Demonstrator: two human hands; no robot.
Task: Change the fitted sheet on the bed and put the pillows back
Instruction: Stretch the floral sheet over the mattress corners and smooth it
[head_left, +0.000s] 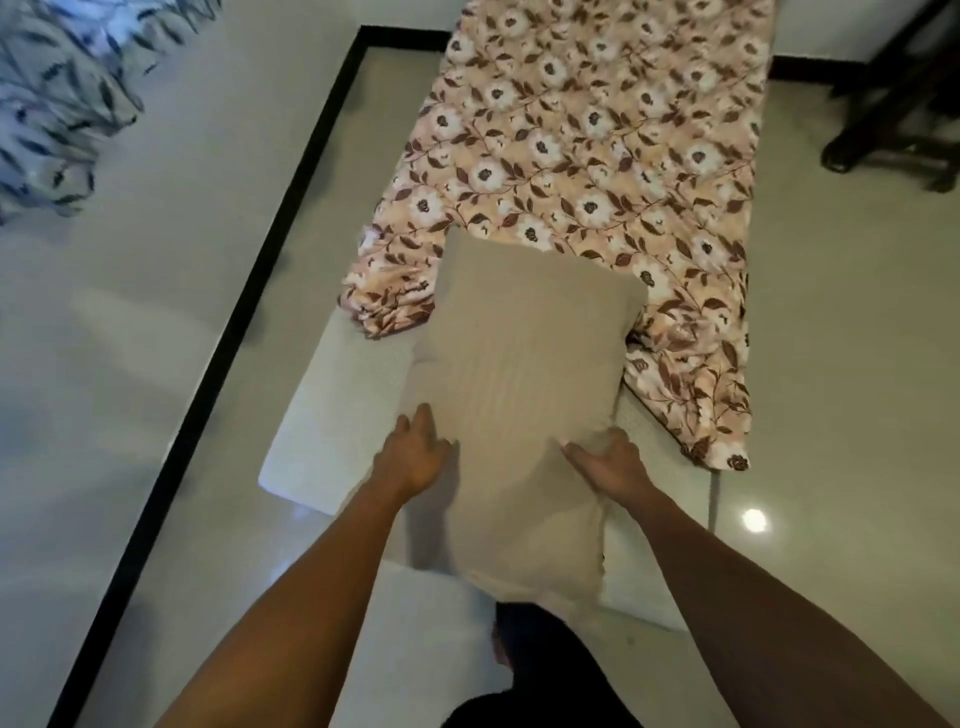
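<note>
One pillow (524, 364) lies lengthwise over the near end of the mattress (332, 415), its far end overlapping the sheet (597, 156); whether it rests there or hangs from the hands is unclear. Right hand (608, 465) curls its fingers into the pillow's right edge; left hand (415, 457) lays straight fingers against the left edge, clasping nothing. The sheet is bunched at its near left corner and leaves the mattress's near end bare, so a pillow set down now would likely pin loose cloth and hamper tucking. With one real grip, the pillow may sag leftward. Leafy cloth (57, 93) lies on the floor (156, 270), well apart at far left. No writing is readable.
</note>
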